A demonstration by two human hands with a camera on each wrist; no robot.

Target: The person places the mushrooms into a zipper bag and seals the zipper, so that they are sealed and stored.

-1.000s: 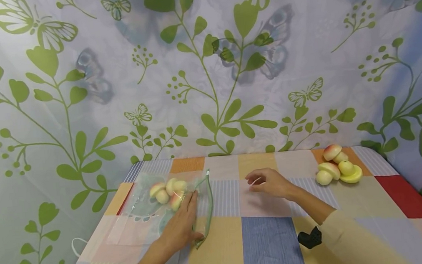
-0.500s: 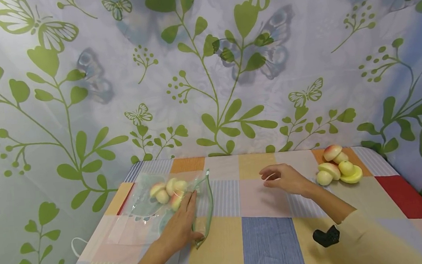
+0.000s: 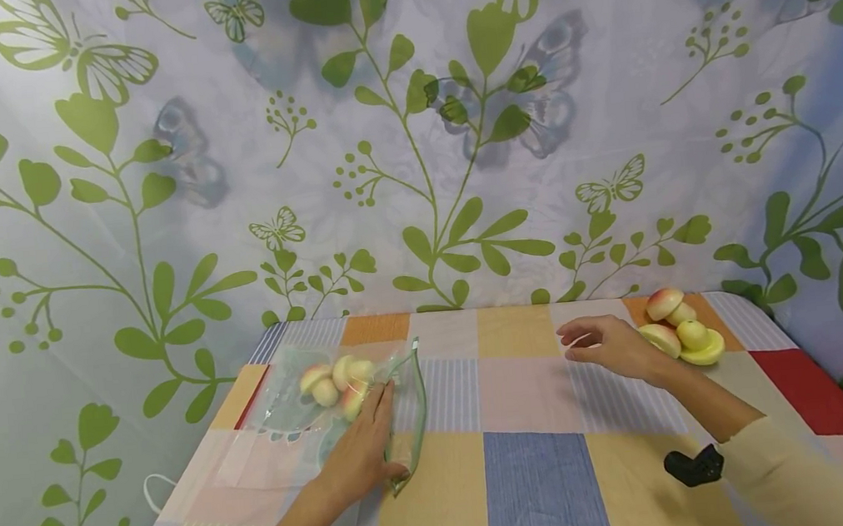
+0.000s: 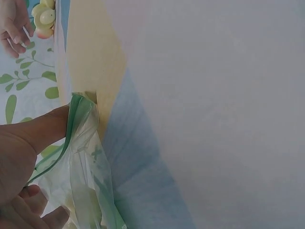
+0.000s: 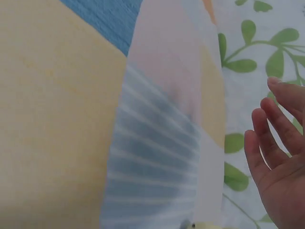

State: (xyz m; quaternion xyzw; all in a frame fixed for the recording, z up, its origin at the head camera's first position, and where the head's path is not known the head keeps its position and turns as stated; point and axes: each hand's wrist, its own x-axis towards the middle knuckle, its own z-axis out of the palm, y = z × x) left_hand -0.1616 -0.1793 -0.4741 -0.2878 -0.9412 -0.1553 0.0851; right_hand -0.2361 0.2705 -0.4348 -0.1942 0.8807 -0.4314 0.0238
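A: What changed?

B: The right hand (image 3: 613,348) moved right, near the far-right pile (image 3: 689,335) (partly overlapping it from above), half-curved and holding nothing. This apparently brought the pile within easier reach.

A: The left hand (image 3: 359,452)?

B: It stayed on the bag (image 3: 298,453), fingers extended, thumb at the green edge (image 3: 421,409). Mushrooms (image 3: 319,386) lay inside, left.
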